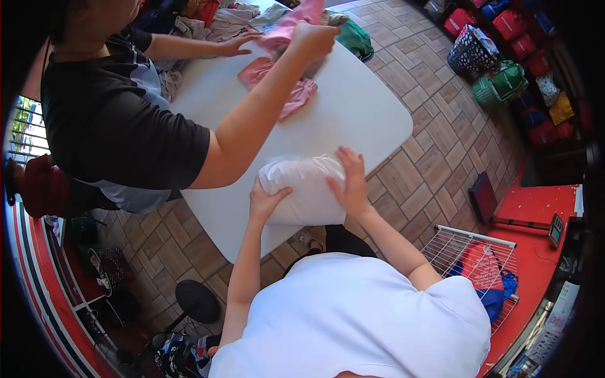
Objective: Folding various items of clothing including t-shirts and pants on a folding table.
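A plump white bundle (302,191) with a wrinkled surface lies at the near end of a white table (359,118). Whether its outer layer is cloth or thin plastic, I cannot tell. My left hand (266,201) grips its left side, thumb on top and fingers down along the edge. At the bundle's right edge is my right hand (350,182), slightly blurred, with fingers spread. It is beside or just over the bundle; contact is unclear.
Across the table's left side, a co-worker (127,108) in a dark shirt handles a pink garment (295,21). Folded pink clothes (300,97) lie beneath. Heaped laundry (227,21) covers the far end. A wire rack (472,264) stands right, a black stool (197,301) behind left.
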The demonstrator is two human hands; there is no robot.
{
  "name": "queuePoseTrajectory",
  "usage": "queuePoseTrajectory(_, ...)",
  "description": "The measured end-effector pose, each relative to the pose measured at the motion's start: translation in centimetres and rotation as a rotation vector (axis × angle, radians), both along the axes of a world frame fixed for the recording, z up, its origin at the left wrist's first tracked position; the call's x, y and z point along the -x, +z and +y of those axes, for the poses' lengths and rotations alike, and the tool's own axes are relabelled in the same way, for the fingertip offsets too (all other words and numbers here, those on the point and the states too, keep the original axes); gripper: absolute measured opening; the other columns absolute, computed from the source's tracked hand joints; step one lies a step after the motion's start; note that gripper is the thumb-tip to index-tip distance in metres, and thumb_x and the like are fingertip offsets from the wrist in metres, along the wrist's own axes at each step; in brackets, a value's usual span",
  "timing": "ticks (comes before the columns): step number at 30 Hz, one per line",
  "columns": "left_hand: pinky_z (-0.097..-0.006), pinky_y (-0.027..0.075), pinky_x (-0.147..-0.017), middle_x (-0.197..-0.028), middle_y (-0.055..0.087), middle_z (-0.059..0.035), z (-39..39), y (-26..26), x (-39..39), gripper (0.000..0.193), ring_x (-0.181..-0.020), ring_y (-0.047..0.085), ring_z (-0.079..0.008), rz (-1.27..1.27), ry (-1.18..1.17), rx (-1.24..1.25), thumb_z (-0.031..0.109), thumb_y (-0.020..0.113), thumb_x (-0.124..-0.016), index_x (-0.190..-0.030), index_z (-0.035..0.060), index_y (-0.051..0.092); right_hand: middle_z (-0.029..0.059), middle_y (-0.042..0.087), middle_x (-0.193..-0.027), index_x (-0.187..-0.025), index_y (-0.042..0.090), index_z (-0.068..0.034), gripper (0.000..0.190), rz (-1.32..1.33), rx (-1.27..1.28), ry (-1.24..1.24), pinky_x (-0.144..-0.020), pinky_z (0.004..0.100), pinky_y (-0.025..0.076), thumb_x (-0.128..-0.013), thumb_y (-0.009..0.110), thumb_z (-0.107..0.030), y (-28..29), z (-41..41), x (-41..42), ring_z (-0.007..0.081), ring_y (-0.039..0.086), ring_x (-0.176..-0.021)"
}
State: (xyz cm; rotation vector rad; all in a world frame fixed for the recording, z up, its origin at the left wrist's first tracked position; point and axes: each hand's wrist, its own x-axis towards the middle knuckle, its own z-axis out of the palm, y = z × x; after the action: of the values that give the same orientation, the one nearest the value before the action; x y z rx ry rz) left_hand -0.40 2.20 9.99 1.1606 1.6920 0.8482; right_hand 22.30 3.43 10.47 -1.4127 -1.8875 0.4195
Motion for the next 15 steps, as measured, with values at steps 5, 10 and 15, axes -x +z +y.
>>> queuePoseTrajectory(5, -0.0507, 0.021, -0.098, -0.131, 0.035, -0.0164, 0.9, -1.2, -2.6, 0.06, -0.123, 0.029, -0.0345, 0.834, 0.016, -0.328, 0.032, 0.065, -0.072, -0.123, 0.0073, 0.043, 0.0144, 0.026, -0.137, -0.13, 0.036, -0.019, 0.051, -0.381, 0.015, 0.167, -0.1, 0.0585, 0.01, -0.084, 0.047, -0.037, -3.4, 1.6, 5.3, 0.0313, 0.022, -0.128)
queuePoseTrajectory(10, -0.0663, 0.003, -0.095, -0.144, 0.015, -0.0053, 0.2, -5.3, -4.5, 0.052, -0.132, 0.005, -0.0341, 1.004, -0.336, -0.249, 0.042, 0.045, -0.083, -0.132, 0.0295, 0.032, 0.0135, 0.017, -0.141, -0.134, 0.03, -0.026, 0.054, -0.424, 0.143, 0.189, -0.101, 0.0576, 0.007, -0.084, 0.043, -0.043, -8.2, 3.0, 4.0, 0.0305, 0.013, -0.131)
queuePoseTrajectory(15, -0.0669, 0.005, -0.094, -0.144, 0.014, -0.0047, 0.4, -6.8, -4.4, 0.052, -0.131, 0.006, -0.0357, 1.012, -0.292, -0.315, 0.043, 0.044, -0.082, -0.132, 0.028, 0.034, 0.0135, 0.017, -0.141, -0.133, 0.031, -0.024, 0.054, -0.469, 0.084, 0.136, -0.101, 0.0576, 0.004, -0.084, 0.044, -0.042, -7.1, 3.0, 4.3, 0.0315, 0.012, -0.131)
